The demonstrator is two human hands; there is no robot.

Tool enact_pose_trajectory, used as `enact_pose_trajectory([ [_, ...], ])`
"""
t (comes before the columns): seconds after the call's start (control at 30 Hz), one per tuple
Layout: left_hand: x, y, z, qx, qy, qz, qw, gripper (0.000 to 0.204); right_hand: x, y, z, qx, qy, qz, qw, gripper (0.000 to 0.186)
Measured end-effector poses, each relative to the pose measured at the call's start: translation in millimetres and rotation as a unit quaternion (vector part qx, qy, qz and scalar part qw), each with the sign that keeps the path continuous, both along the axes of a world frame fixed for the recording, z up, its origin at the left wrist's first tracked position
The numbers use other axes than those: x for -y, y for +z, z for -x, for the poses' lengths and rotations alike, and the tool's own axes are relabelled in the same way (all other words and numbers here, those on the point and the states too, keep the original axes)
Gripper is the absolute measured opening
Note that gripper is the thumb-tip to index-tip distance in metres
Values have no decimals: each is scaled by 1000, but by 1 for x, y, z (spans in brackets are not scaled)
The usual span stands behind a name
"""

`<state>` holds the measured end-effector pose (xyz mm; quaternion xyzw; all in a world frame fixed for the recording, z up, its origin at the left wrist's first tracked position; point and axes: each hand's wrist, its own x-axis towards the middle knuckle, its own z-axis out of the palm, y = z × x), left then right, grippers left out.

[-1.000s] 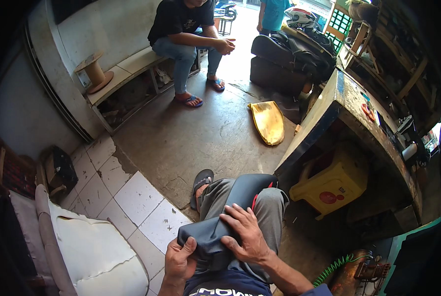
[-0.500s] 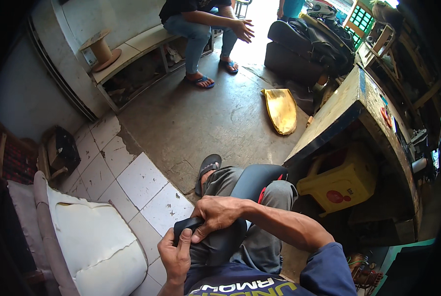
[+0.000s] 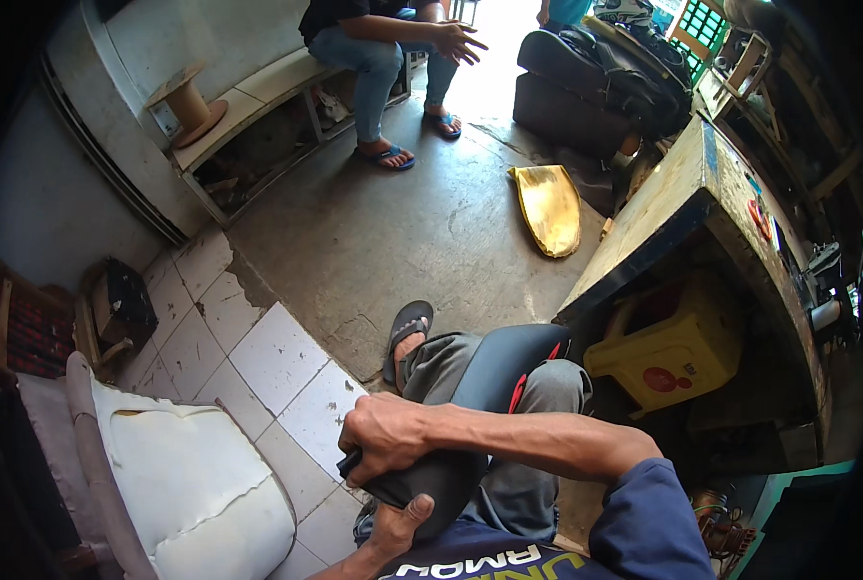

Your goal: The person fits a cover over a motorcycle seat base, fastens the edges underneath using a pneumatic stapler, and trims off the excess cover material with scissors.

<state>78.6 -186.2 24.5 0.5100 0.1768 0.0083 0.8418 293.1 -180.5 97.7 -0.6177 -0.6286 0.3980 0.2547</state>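
Observation:
A long black motorcycle seat (image 3: 501, 365) with red trim along one side lies across my lap. Its near-left end is between my hands. My right hand (image 3: 385, 435) is closed round that end, fingers curled over the black covering, and a small dark piece pokes out below the knuckles. Lower down, my left hand (image 3: 398, 527) holds the seat's near edge, thumb on top and the other fingers mostly hidden beneath it.
A padded white chair (image 3: 195, 483) stands at my left. On the right, a yellow plastic stool (image 3: 668, 358) sits under a worn wooden workbench (image 3: 634, 222). A yellow seat-shaped piece (image 3: 549, 213) lies on the floor ahead. Another person (image 3: 378, 63) sits on a bench.
Both hands were pinching a black folded edge. The right hand has shifted left and wrapped over the seat's end, while the left has moved down and right along its edge.

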Motion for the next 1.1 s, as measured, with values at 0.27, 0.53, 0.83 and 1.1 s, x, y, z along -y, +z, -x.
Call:
enact_pose_trajectory([
  [0.27,-10,5,2,-136,-7,4,991,57,-28,-16,11,30,74,-21,997,20],
  [0.53,1,-47,12,-93,26,-148,984,66,-43,-54,-11,6,57,-49,997,28],
  [0.83,-11,13,-31,-126,95,119,980,70,-47,-48,-7,82,88,-90,989,25],
  [1.1,-11,10,-54,-174,80,270,944,73,-54,-62,9,89,226,-35,969,20],
])
